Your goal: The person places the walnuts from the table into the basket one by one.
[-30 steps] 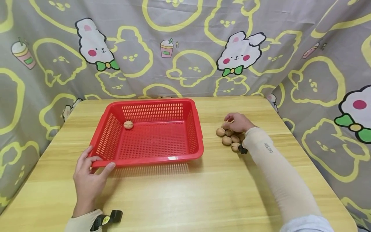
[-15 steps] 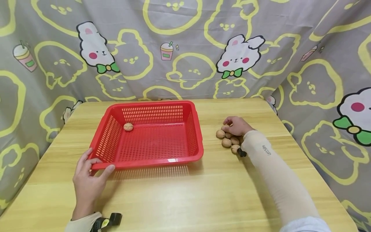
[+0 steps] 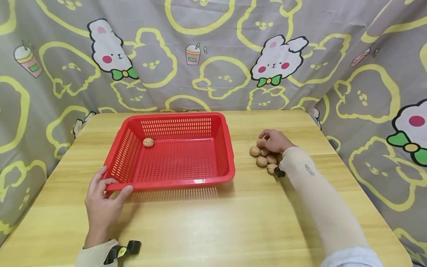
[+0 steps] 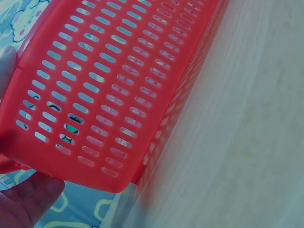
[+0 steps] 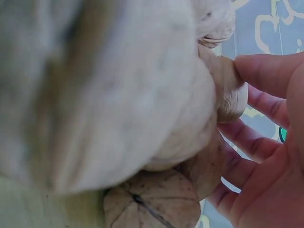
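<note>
A red plastic basket (image 3: 181, 182) with slotted walls stands on the left half of the table. At its near left corner my left hand (image 3: 103, 207) grips the rim; the left wrist view shows fingertips (image 4: 47, 190) against the corner. One walnut (image 3: 148, 142) lies inside, by the left wall. Right of the basket, my right hand (image 3: 276, 141) is over a small pile of walnuts (image 3: 261, 161). In the right wrist view its thumb and fingers pinch one walnut (image 5: 233, 92) at the pile's edge. The hand and sleeve hide part of the pile.
The wooden table (image 3: 200, 230) reaches back to a grey curtain (image 3: 213, 48) with cartoon prints, which also hangs along both sides. A strip of tabletop lies between basket and walnuts. Each wrist wears a black camera mount (image 3: 134, 247).
The right thumb and fingers stay at the same walnut with only slight movement. The head view shifts slightly up and down. Basket, left hand and other walnuts keep their places.
</note>
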The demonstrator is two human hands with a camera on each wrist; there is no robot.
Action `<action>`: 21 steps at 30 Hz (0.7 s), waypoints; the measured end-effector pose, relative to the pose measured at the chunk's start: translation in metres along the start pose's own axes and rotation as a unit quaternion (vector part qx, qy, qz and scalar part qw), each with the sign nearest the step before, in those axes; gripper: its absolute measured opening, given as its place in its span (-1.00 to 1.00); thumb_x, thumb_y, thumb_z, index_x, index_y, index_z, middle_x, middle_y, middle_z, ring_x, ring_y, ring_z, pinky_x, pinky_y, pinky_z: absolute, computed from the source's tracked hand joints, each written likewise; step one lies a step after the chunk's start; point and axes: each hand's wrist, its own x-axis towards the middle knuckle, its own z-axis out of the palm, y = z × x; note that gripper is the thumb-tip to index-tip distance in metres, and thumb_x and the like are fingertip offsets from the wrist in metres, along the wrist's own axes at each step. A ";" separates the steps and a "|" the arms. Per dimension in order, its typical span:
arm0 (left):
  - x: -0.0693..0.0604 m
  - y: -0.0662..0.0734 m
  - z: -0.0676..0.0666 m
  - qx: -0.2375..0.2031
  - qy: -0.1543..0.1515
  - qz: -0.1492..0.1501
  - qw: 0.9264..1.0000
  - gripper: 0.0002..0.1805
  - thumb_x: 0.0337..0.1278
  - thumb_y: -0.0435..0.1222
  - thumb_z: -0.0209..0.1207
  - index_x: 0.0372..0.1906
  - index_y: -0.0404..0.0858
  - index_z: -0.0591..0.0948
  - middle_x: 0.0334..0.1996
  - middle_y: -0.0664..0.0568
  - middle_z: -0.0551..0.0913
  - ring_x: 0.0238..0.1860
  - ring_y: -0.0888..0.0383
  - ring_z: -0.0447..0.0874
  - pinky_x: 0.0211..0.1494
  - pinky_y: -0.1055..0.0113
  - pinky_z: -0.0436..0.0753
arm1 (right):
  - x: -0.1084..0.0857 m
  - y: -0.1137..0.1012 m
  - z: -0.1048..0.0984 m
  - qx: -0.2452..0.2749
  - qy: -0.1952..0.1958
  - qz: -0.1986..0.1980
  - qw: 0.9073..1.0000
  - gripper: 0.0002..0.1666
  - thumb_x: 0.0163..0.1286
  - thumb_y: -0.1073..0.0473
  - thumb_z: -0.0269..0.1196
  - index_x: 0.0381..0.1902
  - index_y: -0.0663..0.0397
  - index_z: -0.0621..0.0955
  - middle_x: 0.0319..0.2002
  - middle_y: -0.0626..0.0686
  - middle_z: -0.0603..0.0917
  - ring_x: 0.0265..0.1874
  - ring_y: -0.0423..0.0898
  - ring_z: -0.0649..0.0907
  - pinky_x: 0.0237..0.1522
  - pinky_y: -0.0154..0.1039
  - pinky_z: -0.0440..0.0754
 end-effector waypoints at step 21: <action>0.000 -0.002 0.001 -0.001 0.003 0.012 1.000 -0.60 -0.21 -0.41 0.50 -0.29 -0.45 0.53 0.34 0.10 0.34 0.26 -0.09 0.32 -0.01 0.68 0.44 | 0.010 -0.015 -0.006 -0.090 0.056 -0.069 0.992 -0.65 0.42 0.05 0.15 0.04 0.13 0.51 -0.05 0.21 0.50 -0.19 0.12 0.48 -0.15 -0.05 0.49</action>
